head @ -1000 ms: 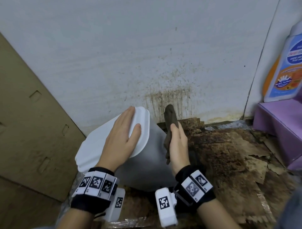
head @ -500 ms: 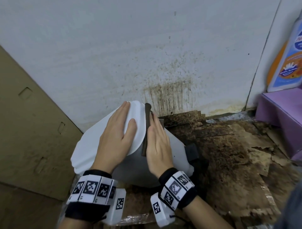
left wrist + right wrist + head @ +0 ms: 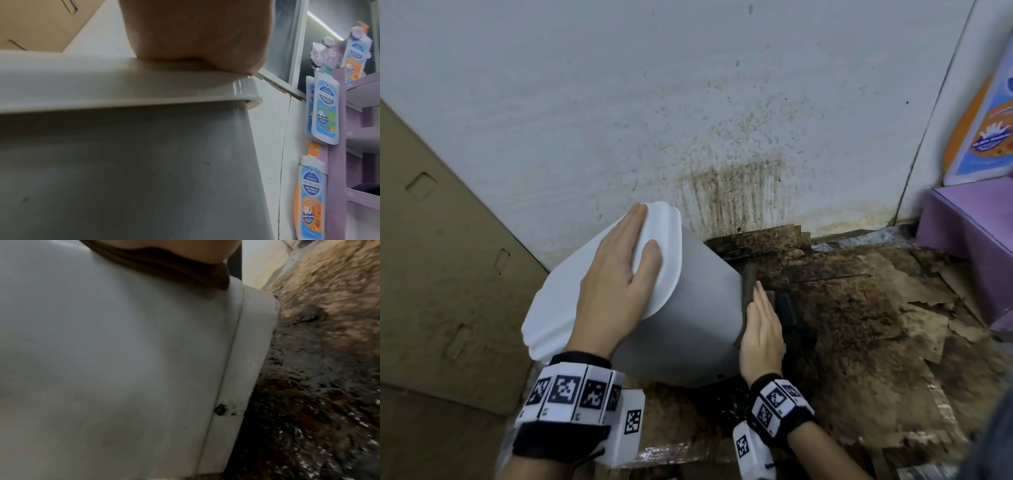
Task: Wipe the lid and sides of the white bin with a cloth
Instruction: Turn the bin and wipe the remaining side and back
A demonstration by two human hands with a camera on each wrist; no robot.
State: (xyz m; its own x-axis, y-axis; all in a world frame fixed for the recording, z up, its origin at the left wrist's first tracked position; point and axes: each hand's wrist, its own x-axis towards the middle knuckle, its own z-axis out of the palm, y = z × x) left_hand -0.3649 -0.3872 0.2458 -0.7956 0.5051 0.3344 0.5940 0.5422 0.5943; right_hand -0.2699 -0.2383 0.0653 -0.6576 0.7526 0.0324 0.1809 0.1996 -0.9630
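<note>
My left hand lies flat, fingers straight, on the lid of the white bin, tilted at the centre of the frame. My right hand, fingers straight, presses the brown cloth against the bin's right side; the cloth is mostly hidden. At the right edge, bottle labels read "Anti-Bacterial"; smaller print is blurred.

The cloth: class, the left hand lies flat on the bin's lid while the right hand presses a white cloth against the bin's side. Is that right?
Not quite. The cloth is dark brown, not white, as the head view shows. The rest stands: the left hand lies flat on the lid, and the right hand presses the cloth against the bin.
</note>
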